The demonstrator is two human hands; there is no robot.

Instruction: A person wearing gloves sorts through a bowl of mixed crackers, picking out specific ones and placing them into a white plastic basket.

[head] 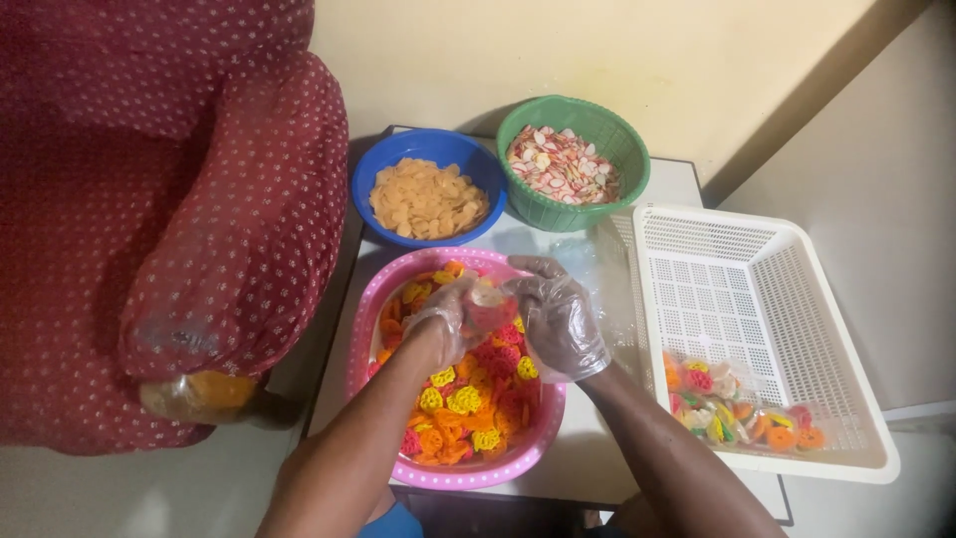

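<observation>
Both hands wear clear plastic gloves and meet over the pink bowl [370,329]; the left hand [443,317] and the right hand [558,321] have their fingers curled shut on a small clear bag [490,304] of red and orange snacks; below them the bowl holds flower-shaped pieces [468,403] in yellow, orange and red, near the table's [588,468] front edge; a blue bowl [398,154] of pale chips and a green basket [627,164] of white-and-red chips stand at the far edge; a white tray [846,329] at the right edge holds filled packets [737,408]; a red dotted armchair [179,199] stands left.
</observation>
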